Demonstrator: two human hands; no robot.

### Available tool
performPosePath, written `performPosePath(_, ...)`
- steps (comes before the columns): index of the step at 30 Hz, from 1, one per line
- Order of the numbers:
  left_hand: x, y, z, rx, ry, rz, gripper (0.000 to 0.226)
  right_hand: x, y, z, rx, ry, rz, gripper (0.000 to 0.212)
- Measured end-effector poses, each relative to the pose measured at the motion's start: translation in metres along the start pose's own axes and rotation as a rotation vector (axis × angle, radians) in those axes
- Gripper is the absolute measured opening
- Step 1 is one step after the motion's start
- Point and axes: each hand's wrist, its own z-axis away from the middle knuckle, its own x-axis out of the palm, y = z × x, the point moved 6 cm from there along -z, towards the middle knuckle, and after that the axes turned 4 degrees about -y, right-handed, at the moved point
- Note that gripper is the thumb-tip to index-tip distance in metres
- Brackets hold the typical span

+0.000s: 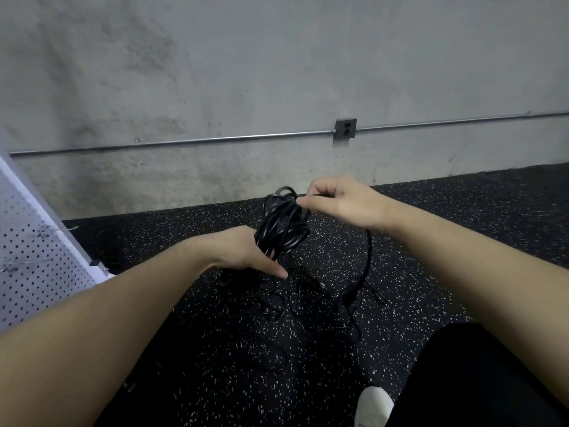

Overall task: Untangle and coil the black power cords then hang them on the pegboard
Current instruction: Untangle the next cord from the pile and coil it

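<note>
- Two hands are up in front of me: my left hand (246, 254) grips the bottom of the coiled cord (281, 224).
- My right hand (335, 201) pinches a strand at the coil's top.
- More tangled cords (311, 298) lie on the speckled floor (431, 257), probably several.
- Pegboard (34, 266) stands at my left.

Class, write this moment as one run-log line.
stage: coiling | left hand: holds coiled cord | right hand: pinches strand at coil top | loose cords: tangled on floor | pegboard: left, no cord hung
</note>
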Motion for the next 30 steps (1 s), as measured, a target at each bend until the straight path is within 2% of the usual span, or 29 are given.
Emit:
performPosePath(3, 0.014, -0.003, -0.003, -0.051, -0.061, -0.118, 0.023, 0.008, -0.01, -0.001, -0.071, -0.091, 0.037, 0.017)
performPosePath(6, 0.021, 0.002, -0.006, -0.043, -0.103, -0.235, 0.016, 0.014, -0.013, -0.008, -0.122, -0.038, 0.081, 0.017)
performPosePath(9, 0.025, 0.008, -0.003, -0.006, -0.127, -0.34, 0.025, 0.025, -0.002, -0.016, -0.081, -0.067, 0.128, 0.024)
performPosePath(12, 0.023, 0.005, -0.001, 0.013, -0.101, -0.342, 0.029, 0.034, 0.01, -0.019, -0.013, -0.127, 0.054, 0.03)
performPosePath(16, 0.016, 0.004, -0.001, 0.053, -0.007, -0.296, 0.023, 0.03, 0.006, -0.021, 0.015, -0.089, 0.008, 0.029)
performPosePath(18, 0.013, 0.009, -0.001, 0.073, 0.032, -0.344, 0.019, 0.028, 0.005, -0.022, 0.035, -0.099, -0.022, 0.03)
performPosePath(22, 0.011, 0.018, 0.001, 0.126, 0.101, -0.492, 0.023, 0.032, 0.02, -0.019, 0.175, -0.237, -0.237, 0.028)
performPosePath(26, 0.011, 0.028, 0.009, 0.218, 0.132, -0.477, 0.033, 0.034, 0.03, -0.008, 0.307, -0.463, -0.536, 0.028)
performPosePath(28, 0.012, 0.034, 0.015, 0.264, 0.135, -0.481, 0.034, 0.035, 0.03, 0.002, 0.311, -0.577, -0.612, 0.029)
performPosePath(30, 0.01, 0.038, 0.019, 0.282, 0.152, -0.456, 0.031, 0.035, 0.031, 0.004, 0.284, -0.601, -0.642, 0.03)
